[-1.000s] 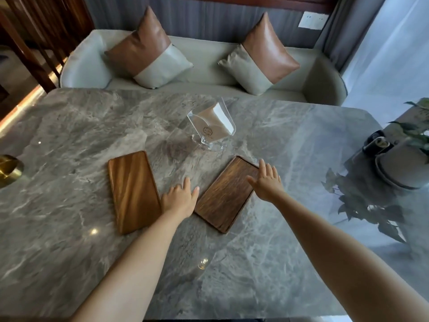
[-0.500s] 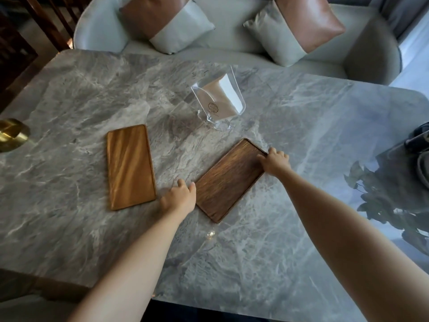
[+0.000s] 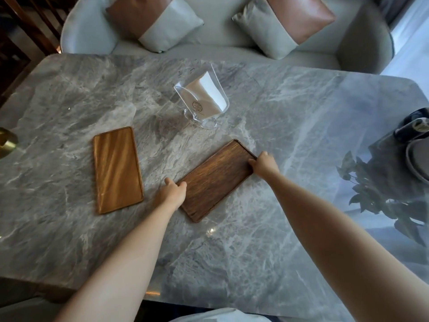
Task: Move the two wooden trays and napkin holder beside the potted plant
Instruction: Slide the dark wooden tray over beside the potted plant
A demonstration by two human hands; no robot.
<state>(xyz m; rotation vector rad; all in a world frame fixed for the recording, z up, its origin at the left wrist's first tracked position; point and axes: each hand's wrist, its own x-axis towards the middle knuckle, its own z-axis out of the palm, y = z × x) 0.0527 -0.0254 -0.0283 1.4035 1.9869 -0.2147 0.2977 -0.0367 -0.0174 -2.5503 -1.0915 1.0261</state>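
A dark wooden tray (image 3: 216,180) lies at a slant in the middle of the grey marble table (image 3: 255,252). My left hand (image 3: 173,194) grips its near-left long edge. At the far-right short end, my right hand (image 3: 263,162) has its fingers curled over the rim. A lighter wooden tray (image 3: 117,169) lies flat to the left, untouched. Behind both stands a clear napkin holder (image 3: 202,101) with white napkins in it. Only the rim of the potted plant's pot (image 3: 416,161) shows at the right edge, with the leaves mirrored in the tabletop.
A dark object (image 3: 415,126) lies by the pot at the right edge. A brass item (image 3: 7,144) sits at the table's left edge. Beyond the table is a pale sofa (image 3: 220,33) with two cushions.
Both hands went from resting flat beside the dark tray to closing on its edges. The camera tilted down, so the plant slid mostly out of view.
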